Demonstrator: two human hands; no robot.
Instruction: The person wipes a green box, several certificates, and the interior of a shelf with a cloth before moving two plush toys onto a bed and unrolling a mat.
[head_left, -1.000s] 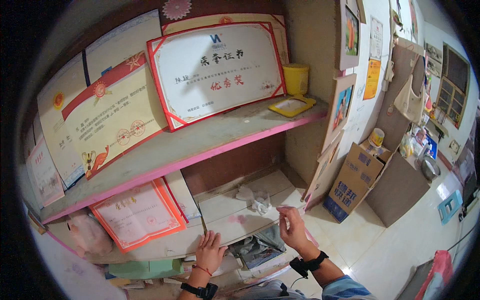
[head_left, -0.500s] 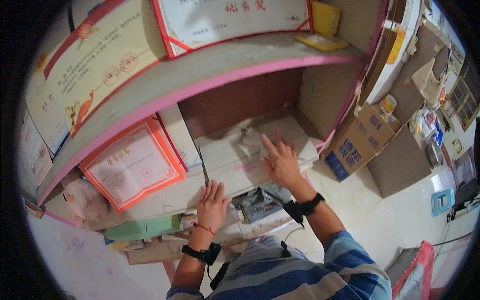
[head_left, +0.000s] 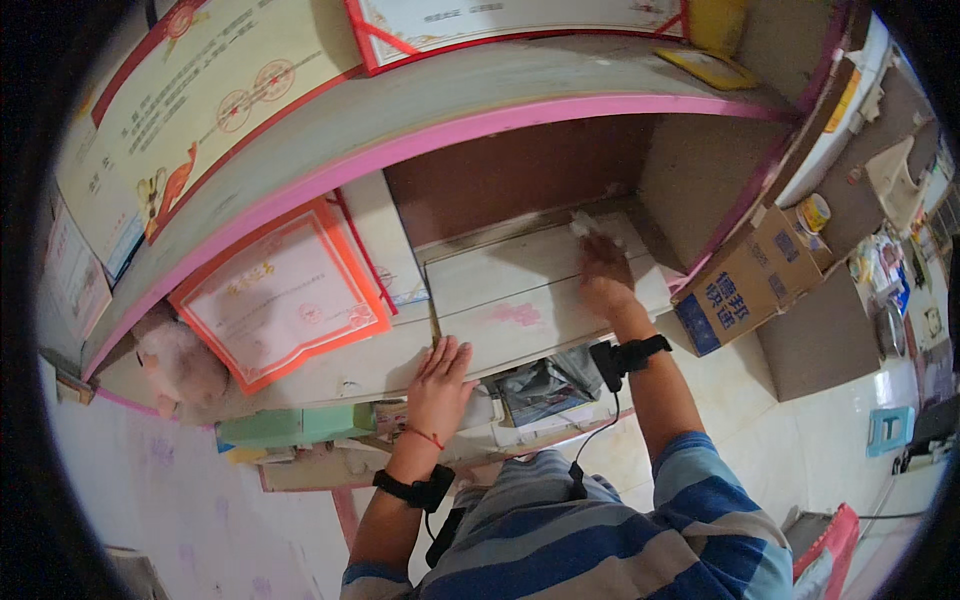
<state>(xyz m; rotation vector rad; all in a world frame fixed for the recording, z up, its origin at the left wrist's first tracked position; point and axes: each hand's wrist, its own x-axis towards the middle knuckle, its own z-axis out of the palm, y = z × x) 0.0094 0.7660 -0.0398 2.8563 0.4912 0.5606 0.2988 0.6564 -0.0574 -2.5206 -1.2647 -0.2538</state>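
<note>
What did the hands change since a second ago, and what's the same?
The right hand reached forward over the pale, flat lower shelf, and the crumpled white wad shifted toward the shelf's back right corner. The hand is now at the wad; blur hides any grip. The left hand stayed resting at the front edge, and the pink, orange-bordered paper certificate stayed leaning.

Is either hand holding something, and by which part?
The left hand holds nothing, resting on the lower shelf. The right hand is at a crumpled white wad; blur hides whether it grips.
</note>
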